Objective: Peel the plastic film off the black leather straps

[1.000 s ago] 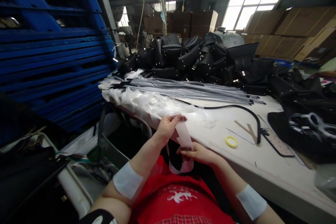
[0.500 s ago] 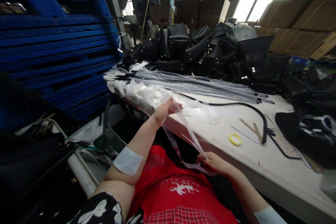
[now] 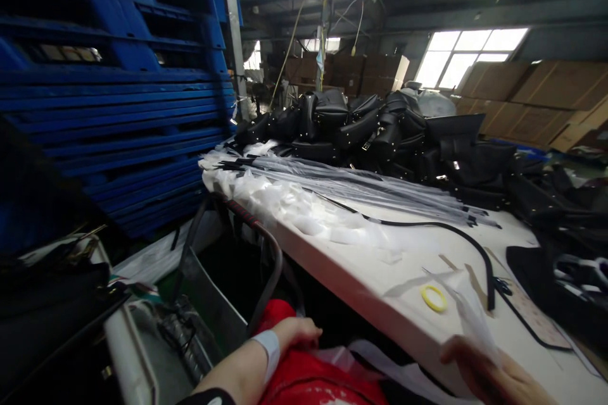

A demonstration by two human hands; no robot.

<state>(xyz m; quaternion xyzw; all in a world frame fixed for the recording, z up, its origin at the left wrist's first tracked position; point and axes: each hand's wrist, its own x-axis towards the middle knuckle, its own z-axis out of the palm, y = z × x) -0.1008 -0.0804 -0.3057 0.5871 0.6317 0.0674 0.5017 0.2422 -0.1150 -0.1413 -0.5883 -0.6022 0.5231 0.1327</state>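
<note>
A long translucent white plastic strip (image 3: 408, 374) sags in front of my red apron, between my two hands. My left hand (image 3: 301, 331) is low over the apron, its fingers curled closed at the strip's near end. At the lower right, my right hand (image 3: 491, 372) is smeared by motion, with its fingers closing on the strip. A loose length of film rises from this hand over the white tabletop (image 3: 351, 266). Just beyond it lies a yellow ring (image 3: 433, 298), which looks like a tape roll.
Crumpled white film (image 3: 299, 209) and a bundle of wrapped black strips (image 3: 361, 180) lie along the table. Behind them is a heap of black bags (image 3: 342, 120). Blue pallets (image 3: 156, 101) are stacked at left. A bent metal cart handle (image 3: 270, 247) stands by the table edge.
My left hand has come down from above the table edge to the apron. My right hand has swung right and over the table edge, carrying the strip. The view has tilted up.
</note>
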